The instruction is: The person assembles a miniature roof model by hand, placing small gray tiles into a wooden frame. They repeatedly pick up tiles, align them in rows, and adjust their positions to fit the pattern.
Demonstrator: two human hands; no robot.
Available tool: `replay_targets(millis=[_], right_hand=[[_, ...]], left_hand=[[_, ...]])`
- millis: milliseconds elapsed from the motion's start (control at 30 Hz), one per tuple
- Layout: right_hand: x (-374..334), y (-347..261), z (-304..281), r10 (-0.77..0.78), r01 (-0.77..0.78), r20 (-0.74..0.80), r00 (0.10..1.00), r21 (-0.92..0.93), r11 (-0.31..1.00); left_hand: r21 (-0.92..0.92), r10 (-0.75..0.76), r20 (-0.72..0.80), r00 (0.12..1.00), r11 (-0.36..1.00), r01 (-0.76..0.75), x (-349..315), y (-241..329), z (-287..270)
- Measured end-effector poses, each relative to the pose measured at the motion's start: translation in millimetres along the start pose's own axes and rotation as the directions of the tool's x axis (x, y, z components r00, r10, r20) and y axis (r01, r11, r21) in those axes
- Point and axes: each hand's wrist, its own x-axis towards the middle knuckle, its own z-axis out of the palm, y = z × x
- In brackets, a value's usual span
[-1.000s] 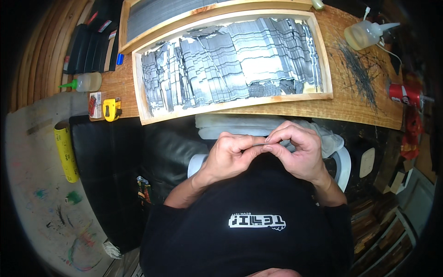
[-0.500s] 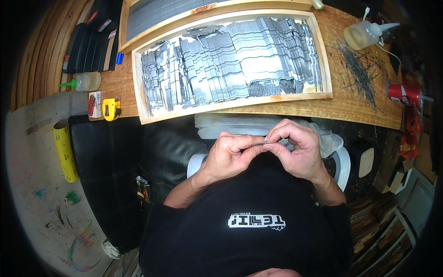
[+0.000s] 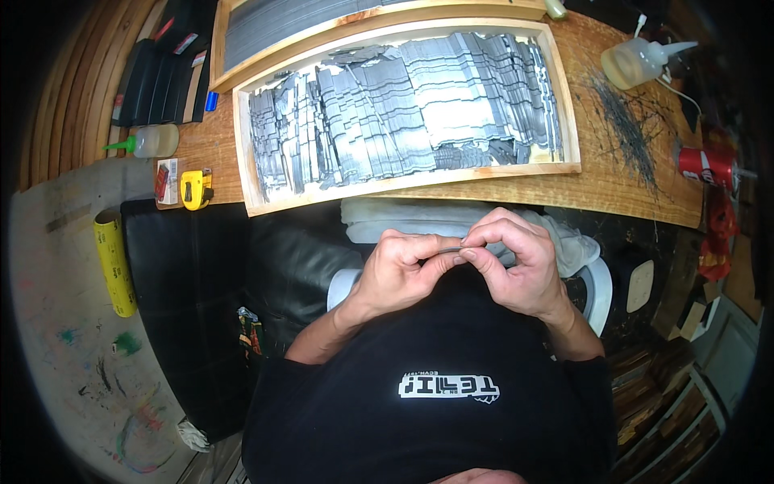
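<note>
My left hand (image 3: 407, 262) and my right hand (image 3: 516, 256) meet in front of my chest, below the table's near edge. Between their thumbs and forefingers they pinch a thin dark strip (image 3: 449, 250); most of it is covered by my fingers. Beyond my hands a shallow wooden tray (image 3: 407, 187) lies on the table, with rows of grey and black thin strips (image 3: 375, 113) packed side by side in it. Some strips at the tray's left side lie loose and uneven.
A second wooden frame (image 3: 314, 50) lies behind the tray. On the table's left are a yellow tape measure (image 3: 196, 189) and a green-tipped bottle (image 3: 153, 141). To the right are dark slivers (image 3: 629, 129), a squeeze bottle (image 3: 633, 66) and a red can (image 3: 706, 167).
My fingertips have shifted slightly on the strip, with the right thumb a little more to the left. Both hands otherwise stay in place.
</note>
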Motion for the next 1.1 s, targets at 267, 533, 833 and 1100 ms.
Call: replay_targets(millis=[267,533,833,1100], right_hand=[[-0.8,2.3,0.3,-0.021,0.021,0.003,1.000,-0.017,1.000],[-2.0,1.8,1.2,-0.105,0.104,-0.029,0.994,-0.034,0.994],[44.5,-35.9,-22.2,-0.386,0.368,-0.073,0.920,-0.182,0.912],[29.1,-27.0,-9.5,-0.274,0.265,-0.063,0.960,-0.125,0.956]], left_hand=[[0.002,0.007,-0.011,1.000,1.000,-0.007,-1.8,-2.6,0.3],[0.064,0.107,0.009,0.994,0.992,-0.107,1.1,3.5,-1.4],[0.343,0.426,0.099,0.899,0.834,-0.433,53.7,55.4,-31.7],[0.112,0.321,-0.039,0.946,0.942,-0.315,26.8,33.8,-11.8]])
